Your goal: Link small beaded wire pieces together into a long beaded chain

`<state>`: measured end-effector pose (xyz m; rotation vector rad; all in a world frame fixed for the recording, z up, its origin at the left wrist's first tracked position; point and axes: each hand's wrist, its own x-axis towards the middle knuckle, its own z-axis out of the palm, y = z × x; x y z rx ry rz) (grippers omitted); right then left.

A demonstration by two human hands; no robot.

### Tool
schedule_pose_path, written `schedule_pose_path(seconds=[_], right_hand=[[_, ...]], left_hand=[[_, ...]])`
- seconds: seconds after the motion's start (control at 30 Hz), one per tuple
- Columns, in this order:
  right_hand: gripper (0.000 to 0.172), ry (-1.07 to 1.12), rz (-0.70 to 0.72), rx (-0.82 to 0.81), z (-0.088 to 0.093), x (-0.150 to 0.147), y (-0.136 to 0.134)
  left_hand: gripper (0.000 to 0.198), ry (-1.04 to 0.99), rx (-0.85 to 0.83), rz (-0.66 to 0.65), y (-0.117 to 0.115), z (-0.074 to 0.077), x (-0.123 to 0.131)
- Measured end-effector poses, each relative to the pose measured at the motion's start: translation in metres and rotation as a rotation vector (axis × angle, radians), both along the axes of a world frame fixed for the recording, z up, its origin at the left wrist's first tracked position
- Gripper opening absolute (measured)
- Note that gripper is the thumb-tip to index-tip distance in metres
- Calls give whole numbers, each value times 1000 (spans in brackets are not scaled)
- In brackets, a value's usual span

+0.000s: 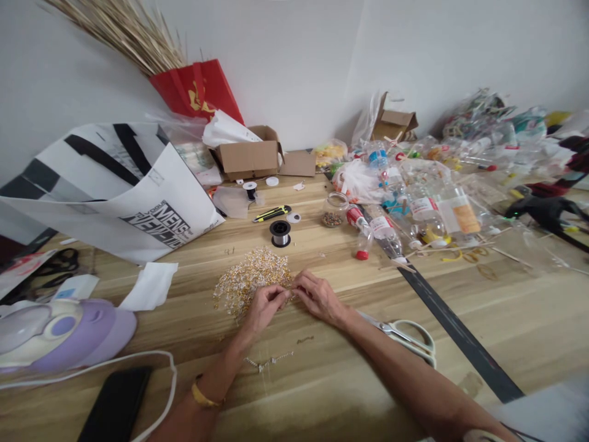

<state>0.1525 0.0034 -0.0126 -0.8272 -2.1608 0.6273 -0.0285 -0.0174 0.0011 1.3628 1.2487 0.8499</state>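
Observation:
My left hand [265,305] and my right hand [315,295] meet at the near right edge of a heap of small gold and clear beads [251,278] on the wooden table [322,380]. Both hands have their fingers curled and pinched together on something tiny that I cannot make out. A short strung bead chain [269,360] lies on the table just in front of my left wrist. A small spool of clear thread [280,232] stands beyond the heap.
White-handled scissors [407,336] lie under my right forearm. A black and white bag [115,190] and a purple appliance [59,331] sit left, a black phone [115,405] near left. Plastic bottles [396,227], a bead jar [335,210] and cardboard boxes [251,156] crowd the back and right.

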Motion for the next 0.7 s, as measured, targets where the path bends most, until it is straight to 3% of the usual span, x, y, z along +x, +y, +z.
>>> schedule_pose_path(seconds=[0.33,0.7], right_hand=[[17,-50,35,63,4,-3,-5],[20,-172,70,114,2,0,-5]], left_hand=[[37,-128,-57,52,1,-4,-1],[36,-124,-39,34,2,-2,-1]])
